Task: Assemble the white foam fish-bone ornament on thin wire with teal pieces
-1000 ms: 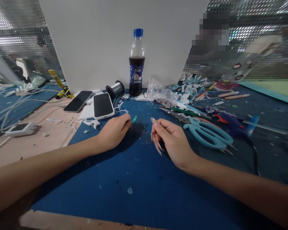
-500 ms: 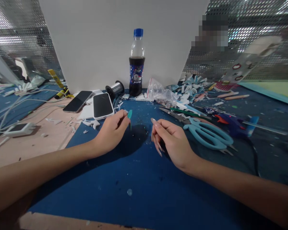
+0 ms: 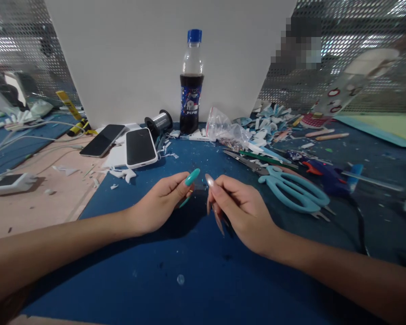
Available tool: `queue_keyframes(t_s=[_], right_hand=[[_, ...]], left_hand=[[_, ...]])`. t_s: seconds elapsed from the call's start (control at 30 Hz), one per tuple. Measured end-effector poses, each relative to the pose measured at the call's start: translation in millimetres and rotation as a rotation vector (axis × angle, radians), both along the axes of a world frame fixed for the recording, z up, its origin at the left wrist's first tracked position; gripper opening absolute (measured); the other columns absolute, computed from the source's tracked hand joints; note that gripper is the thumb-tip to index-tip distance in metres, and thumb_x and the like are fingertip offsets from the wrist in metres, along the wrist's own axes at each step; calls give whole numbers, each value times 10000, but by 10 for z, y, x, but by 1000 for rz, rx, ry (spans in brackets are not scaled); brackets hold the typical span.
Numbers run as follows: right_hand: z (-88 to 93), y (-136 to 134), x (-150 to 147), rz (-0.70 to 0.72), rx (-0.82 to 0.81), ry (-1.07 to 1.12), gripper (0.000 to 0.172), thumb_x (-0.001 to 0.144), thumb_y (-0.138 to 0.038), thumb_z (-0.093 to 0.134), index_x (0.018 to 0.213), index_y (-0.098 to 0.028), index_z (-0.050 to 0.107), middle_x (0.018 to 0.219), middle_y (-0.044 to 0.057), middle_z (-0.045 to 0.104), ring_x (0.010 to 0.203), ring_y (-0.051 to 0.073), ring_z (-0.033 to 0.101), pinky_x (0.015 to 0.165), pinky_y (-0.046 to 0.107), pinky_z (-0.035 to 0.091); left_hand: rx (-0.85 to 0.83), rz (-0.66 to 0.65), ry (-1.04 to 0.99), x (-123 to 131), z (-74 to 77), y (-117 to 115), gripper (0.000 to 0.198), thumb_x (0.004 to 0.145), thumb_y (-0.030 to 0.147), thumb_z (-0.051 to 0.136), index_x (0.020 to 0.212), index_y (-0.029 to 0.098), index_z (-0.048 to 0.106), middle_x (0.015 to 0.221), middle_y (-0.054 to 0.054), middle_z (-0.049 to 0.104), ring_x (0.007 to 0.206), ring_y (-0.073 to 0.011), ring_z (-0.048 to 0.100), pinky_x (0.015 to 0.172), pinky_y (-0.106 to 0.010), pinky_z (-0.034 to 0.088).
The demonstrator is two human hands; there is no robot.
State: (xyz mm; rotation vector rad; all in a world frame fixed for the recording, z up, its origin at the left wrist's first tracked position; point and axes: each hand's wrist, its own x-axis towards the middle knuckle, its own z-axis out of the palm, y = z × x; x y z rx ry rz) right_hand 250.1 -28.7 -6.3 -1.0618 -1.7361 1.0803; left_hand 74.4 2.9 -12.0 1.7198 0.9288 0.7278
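Observation:
Over the blue work surface [image 3: 142, 284], my left hand [image 3: 159, 203] is closed, its thumb against curled fingers. Long glossy teal nails tip it, and a tiny gold-coloured glint shows by the fingertips. Facing it across a small gap, my right hand [image 3: 245, 207] is closed too, thumb pressed toward the index finger, with long pale shiny nails. Anything pinched in either hand is too small or too hidden to make out. Nearest my right hand lie the blue-handled scissors [image 3: 291, 192], to its right. A white-cased phone [image 3: 141, 148] lies beyond my left hand.
A Pepsi bottle [image 3: 190, 97] stands against a white board [image 3: 128, 54]. Near it are a wire spool [image 3: 159, 123] and a clear plastic bag [image 3: 219, 124]. A glue gun [image 3: 325, 178] with its cord lies right. Another phone [image 3: 102, 141], cables and paper scraps [image 3: 270, 121] lie about.
My left hand has moved right and slightly down, turning so its teal thumbnail shows fully. My right hand has shifted slightly left, narrowing the gap. The view has tilted slightly.

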Motion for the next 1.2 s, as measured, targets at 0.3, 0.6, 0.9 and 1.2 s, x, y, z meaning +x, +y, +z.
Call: queue_keyframes(t_s=[0.3,0.6,0.9,1.2], right_hand=[[0,-18,6,22,69,-51,307,933,-294,397,659,-177,473,449,-57,462,359,41,472,381,146,373],[6,-22,0,39,54,-53,302,933,-295,390,668,-178,476,444,-59,465,344,43,468,383,160,374],[-10,-13,11,42,63,-71,298,935,-294,389,677,-179,483,462,-56,474,362,46,482,395,164,381],[7,-3,-3,39,43,-112,307,929,-296,395,661,-178,487,452,-50,481,372,57,486,402,175,382]], left_hand=[[-12,30,-25,-4,5,15,326,933,362,321,675,176,391,597,47,337,527,-75,303,507,-215,290],[-18,9,-42,-17,-29,11,322,936,373,330,693,173,398,607,50,348,534,-70,314,516,-214,288],[-10,11,-6,-10,-20,19,331,932,386,323,685,177,394,595,47,347,521,-74,315,503,-215,293],[-12,-2,3,-16,-21,8,330,928,393,336,692,172,402,591,52,344,520,-70,302,487,-202,281]])
